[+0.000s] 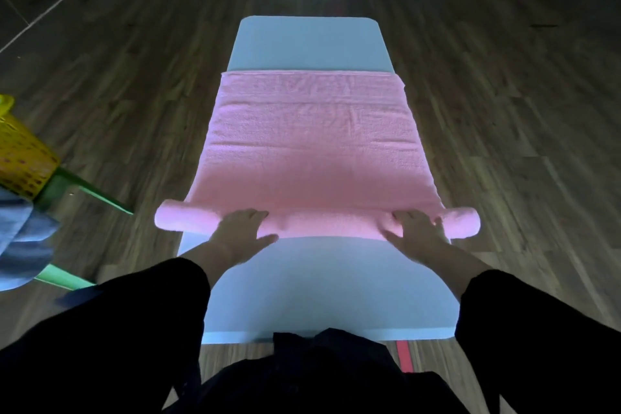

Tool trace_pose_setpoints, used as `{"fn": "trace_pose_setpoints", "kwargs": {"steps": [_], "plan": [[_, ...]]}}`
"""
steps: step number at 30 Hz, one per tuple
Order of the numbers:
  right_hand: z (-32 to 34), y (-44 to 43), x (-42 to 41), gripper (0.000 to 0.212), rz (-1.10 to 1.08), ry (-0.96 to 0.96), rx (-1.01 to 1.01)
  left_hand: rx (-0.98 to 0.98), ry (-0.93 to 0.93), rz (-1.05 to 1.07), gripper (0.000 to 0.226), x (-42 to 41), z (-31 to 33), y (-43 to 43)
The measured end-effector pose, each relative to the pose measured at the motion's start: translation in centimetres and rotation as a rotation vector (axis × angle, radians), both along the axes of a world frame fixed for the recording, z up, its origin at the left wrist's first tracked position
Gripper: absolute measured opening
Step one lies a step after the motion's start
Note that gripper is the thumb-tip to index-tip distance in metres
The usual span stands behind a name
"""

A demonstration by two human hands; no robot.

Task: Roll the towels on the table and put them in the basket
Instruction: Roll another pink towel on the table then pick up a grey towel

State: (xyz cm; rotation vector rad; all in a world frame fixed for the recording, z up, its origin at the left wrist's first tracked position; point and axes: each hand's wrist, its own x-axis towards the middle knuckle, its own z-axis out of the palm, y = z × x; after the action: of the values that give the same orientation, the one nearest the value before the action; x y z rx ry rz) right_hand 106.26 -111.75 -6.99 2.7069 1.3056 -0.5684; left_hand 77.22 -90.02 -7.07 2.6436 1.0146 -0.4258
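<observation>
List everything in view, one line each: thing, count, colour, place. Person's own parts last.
towel: one, pink, spread on the table, near end rolled up
table: one, white, centre
basket: one, yellow, far left edge
stand: one, green, left, by the basket
cloth: one, blue, left edge, nearer than the basket
strip: one, red, on the floor by the table's near edge
floor: one, dark wood, all round
left hand: one, presses the roll's left part
right hand: one, presses the roll's right part
sleeves: two, black, bottom
</observation>
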Motion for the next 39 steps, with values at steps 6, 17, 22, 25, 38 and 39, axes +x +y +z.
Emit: {"fn": "trace_pose_setpoints", "kwargs": {"steps": [6, 17, 22, 25, 38, 39], "plan": [[0.1, -0.2, -0.9, 0.046, 0.129, -0.129, -0.135, 0.095, 0.154, -0.062, 0.048, 0.3, 0.6, 0.4], [1.1, 0.9, 0.3, 0.054, -0.073, 0.029, 0.049, 0.143, -0.011, -0.008, 0.054, -0.3, 0.3, 0.4], [-0.7, -0.8, -1.3, 0.054, 0.037, -0.141, 0.002, 0.251, 0.139, -0.069, 0.056, -0.7, -0.2, 0.4], [-0.2, -0.5, -1.0, 0.042, 0.088, -0.133, -0.062, 0.168, 0.203, -0.087, 0.044, 0.1, 1.0, 0.6], [-0.2, -0.4, -0.7, 0.069, -0.022, -0.05, -0.061, 0.178, 0.091, -0.054, 0.073, -1.8, -1.1, -0.2], [0.0, -0.3, -0.6, 0.062, -0.004, -0.117, -0.066, 0.203, 0.101, -0.047, 0.065, -1.6, -1.0, -0.1]]}}
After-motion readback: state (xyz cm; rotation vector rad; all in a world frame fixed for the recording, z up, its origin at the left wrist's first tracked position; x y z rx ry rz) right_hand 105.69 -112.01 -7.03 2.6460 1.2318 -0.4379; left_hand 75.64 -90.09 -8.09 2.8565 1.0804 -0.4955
